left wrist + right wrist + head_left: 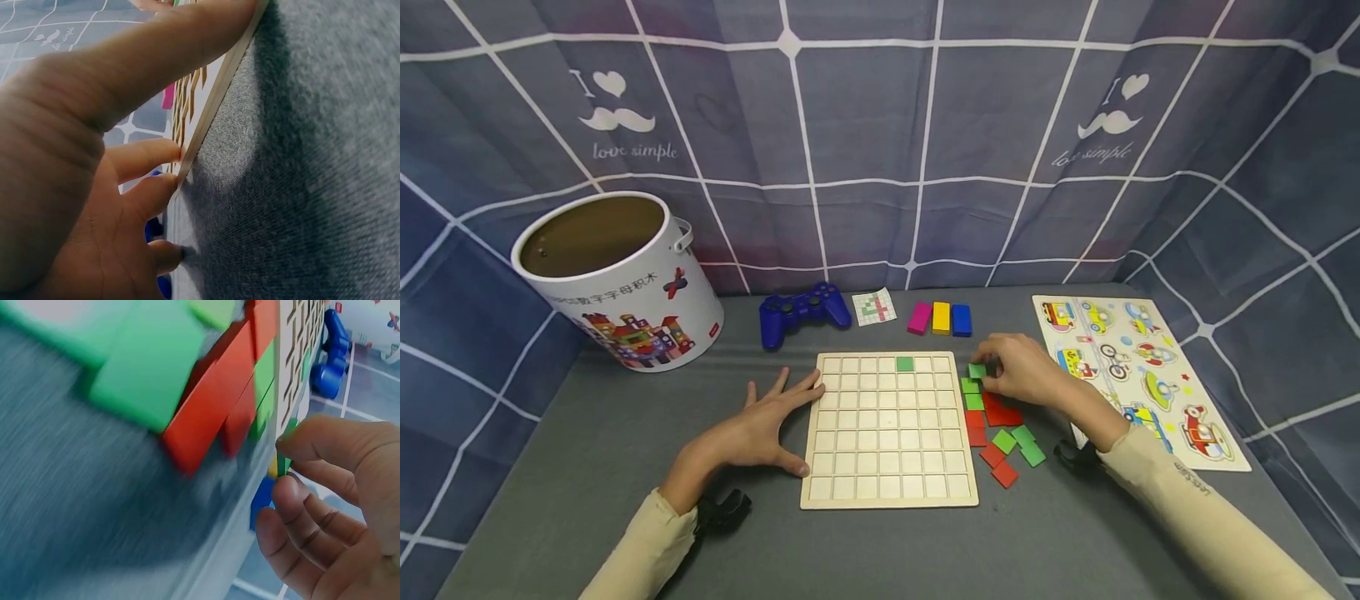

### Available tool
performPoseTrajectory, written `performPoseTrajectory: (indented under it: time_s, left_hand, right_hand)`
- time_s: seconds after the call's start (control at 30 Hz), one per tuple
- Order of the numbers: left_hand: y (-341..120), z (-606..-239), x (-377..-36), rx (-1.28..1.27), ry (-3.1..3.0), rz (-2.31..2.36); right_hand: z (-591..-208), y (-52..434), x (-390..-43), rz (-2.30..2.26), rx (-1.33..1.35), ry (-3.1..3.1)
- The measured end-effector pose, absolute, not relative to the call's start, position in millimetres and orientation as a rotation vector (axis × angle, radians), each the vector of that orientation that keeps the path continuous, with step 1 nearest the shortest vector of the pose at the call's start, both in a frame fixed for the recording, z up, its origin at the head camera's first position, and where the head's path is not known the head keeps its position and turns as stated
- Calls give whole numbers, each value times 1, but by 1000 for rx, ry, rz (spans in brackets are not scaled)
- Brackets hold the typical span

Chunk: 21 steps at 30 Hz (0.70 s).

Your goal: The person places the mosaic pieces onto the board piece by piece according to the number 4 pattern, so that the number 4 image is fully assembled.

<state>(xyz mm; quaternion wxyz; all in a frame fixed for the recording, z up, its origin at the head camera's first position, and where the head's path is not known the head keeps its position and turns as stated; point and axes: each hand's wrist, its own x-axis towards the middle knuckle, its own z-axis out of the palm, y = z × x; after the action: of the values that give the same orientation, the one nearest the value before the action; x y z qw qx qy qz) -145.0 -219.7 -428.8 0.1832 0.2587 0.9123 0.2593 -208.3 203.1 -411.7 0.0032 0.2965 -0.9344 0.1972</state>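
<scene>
Fingertips of the right hand [1026, 371] are pinching a small green square tile [977, 370], thumb below and index above, just off the right edge of the wooden grid board [889, 496]. The right-wrist view confirms it: the tile [284, 464] sits clamped edge-on between thumb and forefinger, clear of the table, while the other fingers curl loosely beneath and hold nothing.

Over on the other side, the left hand [760, 429] lies flat and spread, fingers straight, gripping nothing. Its thumb and fingertips press against the board's left rim [215, 87], which looks like bracing so the board won't slide on the grey cloth [587, 467].

One green tile [905, 363] already sits in the board's top row, fifth cell from the left; every other cell is bare.

Supply sits close to the working hand, sensibly: a loose scatter of red and green tiles [1000, 437] beside the board's right edge, some touching it. Beyond the board's far edge lie a small pattern card [874, 307], showing a red and green grid, a blue game controller [802, 312], and pink, yellow and blue blocks [941, 317] side by side. A white bucket [625, 283] stands far left, a vehicle peg puzzle [1138, 375] lies right.
</scene>
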Motion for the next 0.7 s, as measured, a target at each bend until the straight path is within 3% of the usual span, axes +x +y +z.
performPoseTrajectory:
  time_s: [0.7]
  left_hand:
    - [-220,-429,-144,719,2581,729]
  right_hand:
    - [-415,105,-215,677,1217,-2852]
